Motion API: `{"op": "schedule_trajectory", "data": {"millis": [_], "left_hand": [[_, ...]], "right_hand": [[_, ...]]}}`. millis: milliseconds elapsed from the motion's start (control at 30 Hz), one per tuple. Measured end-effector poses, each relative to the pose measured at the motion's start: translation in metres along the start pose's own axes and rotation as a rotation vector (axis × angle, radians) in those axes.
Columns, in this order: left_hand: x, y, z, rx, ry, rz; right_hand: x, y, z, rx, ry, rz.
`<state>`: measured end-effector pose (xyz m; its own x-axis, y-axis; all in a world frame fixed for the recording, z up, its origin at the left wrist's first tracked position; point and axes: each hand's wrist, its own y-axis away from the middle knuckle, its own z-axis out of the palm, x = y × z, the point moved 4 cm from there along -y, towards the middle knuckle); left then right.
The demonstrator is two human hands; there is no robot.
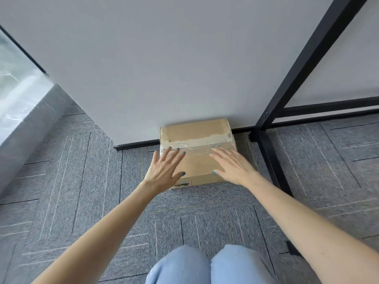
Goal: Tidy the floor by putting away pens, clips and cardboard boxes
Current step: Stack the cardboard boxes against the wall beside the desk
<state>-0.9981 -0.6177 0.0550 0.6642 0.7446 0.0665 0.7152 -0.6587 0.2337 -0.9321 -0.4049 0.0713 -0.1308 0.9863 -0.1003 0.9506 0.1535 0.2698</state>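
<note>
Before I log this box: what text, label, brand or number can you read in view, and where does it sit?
Nothing is legible.
Cardboard box, near side, lower left: small dark print with a red mark beside it, too small and blurred to read.
Box top: clear tape only, no writing visible; left hand and right hand cover part of it.
Wall, carpet, black metal frame: no text.

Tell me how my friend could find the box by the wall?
Find the big white wall panel and follow it down to the grey carpet. The cardboard box sits there against the panel, just left of the black metal frame. It is the only brown thing, with clear tape across its top.
</note>
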Motion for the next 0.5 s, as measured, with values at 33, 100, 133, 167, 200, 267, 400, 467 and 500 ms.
{"op": "schedule_trajectory", "data": {"millis": [33,100,133,167,200,267,400,467,500], "left_hand": [[0.006,0.011,-0.028,0.002,0.000,-0.012],[0.018,0.035,-0.088,0.005,0.027,-0.042],[0.023,0.048,-0.120,0.007,0.041,-0.054],[0.027,0.061,-0.152,0.005,0.049,-0.063],[0.031,0.075,-0.184,0.004,0.053,-0.071],[0.038,0.102,-0.247,0.017,0.059,-0.095],[0.055,0.165,-0.371,0.056,0.095,-0.153],[0.064,0.197,-0.427,0.090,0.116,-0.176],[0.068,0.212,-0.453,0.105,0.118,-0.189]], "right_hand": [[-0.011,0.010,-0.026,0.014,-0.021,0.003],[-0.031,0.030,-0.084,0.038,-0.038,0.000],[-0.041,0.041,-0.116,0.047,-0.041,-0.006],[-0.050,0.052,-0.148,0.054,-0.046,-0.009],[-0.059,0.064,-0.180,0.060,-0.053,-0.009],[-0.076,0.091,-0.244,0.082,-0.066,-0.003],[-0.112,0.152,-0.366,0.121,-0.093,0.010],[-0.130,0.182,-0.416,0.135,-0.107,0.021],[-0.138,0.197,-0.438,0.139,-0.109,0.030]]}}
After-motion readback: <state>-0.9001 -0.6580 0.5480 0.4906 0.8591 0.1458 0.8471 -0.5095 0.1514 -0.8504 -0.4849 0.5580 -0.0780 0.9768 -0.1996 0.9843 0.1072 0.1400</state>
